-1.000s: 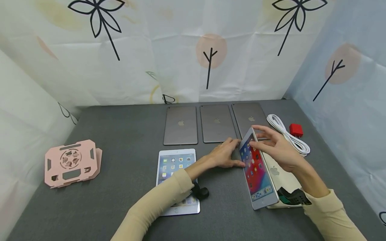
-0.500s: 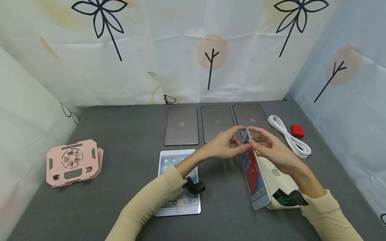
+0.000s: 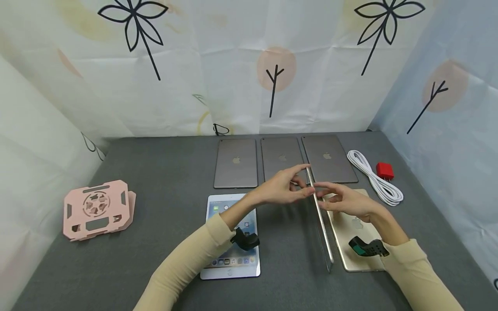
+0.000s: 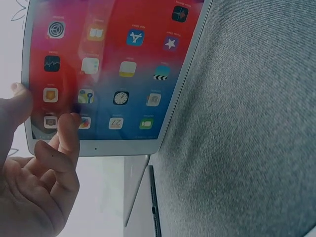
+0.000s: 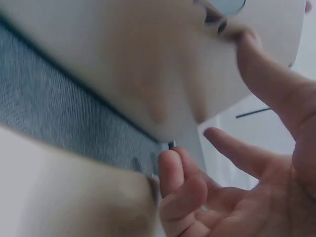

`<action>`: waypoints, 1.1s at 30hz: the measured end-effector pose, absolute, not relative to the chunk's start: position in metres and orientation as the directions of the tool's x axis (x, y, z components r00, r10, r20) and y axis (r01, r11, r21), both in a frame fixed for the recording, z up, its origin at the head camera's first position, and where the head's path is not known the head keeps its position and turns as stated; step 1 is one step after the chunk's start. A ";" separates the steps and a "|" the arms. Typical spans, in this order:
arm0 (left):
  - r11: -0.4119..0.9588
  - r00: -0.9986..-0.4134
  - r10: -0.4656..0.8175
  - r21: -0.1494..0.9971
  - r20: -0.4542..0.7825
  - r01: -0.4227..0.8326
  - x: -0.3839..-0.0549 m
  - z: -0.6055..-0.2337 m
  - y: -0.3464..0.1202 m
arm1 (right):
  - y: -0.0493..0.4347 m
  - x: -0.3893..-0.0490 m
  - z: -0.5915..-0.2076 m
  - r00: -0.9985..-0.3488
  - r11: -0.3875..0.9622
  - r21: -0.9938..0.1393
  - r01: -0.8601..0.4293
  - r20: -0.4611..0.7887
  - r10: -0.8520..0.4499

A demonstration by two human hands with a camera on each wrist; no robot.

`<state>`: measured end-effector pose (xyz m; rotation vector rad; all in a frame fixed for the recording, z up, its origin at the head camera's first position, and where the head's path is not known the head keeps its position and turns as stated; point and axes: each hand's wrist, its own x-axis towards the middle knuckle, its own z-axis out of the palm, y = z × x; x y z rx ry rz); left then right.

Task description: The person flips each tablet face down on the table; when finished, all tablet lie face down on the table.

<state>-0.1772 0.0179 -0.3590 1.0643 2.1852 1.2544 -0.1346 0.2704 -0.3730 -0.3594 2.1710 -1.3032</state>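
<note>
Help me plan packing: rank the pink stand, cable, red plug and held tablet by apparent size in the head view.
1. Pink stand
2. Cable and held tablet: unsure; nearly edge-on, the tablet looks longer but thinner.
3. Red plug

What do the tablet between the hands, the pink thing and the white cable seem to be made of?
Tablet: probably glossy glass in front, showing a faint reflection; perhaps satin metal behind, judging by blurred reflections.
Pink thing: matte plastic or painted metal; its even colour and crisp cutouts leave that open.
Cable: likely flexible plastic, bent in smooth loops.
</note>
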 end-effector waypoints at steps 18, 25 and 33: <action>0.247 -0.553 0.833 0.912 -0.027 0.327 -0.183 -0.364 -0.005 | 0.266 -0.144 -0.381 -0.785 0.592 -0.806 0.006 -0.370 -0.496; 0.232 -0.544 0.839 0.909 -0.007 0.346 -0.183 -0.370 -0.015 | 0.265 -0.143 -0.385 -0.815 0.604 -0.795 -0.052 -0.316 -0.486; 0.208 -0.567 0.823 0.940 -0.020 0.269 -0.183 -0.378 -0.025 | 0.262 -0.142 -0.387 -0.823 0.597 -0.799 -0.073 -0.290 -0.489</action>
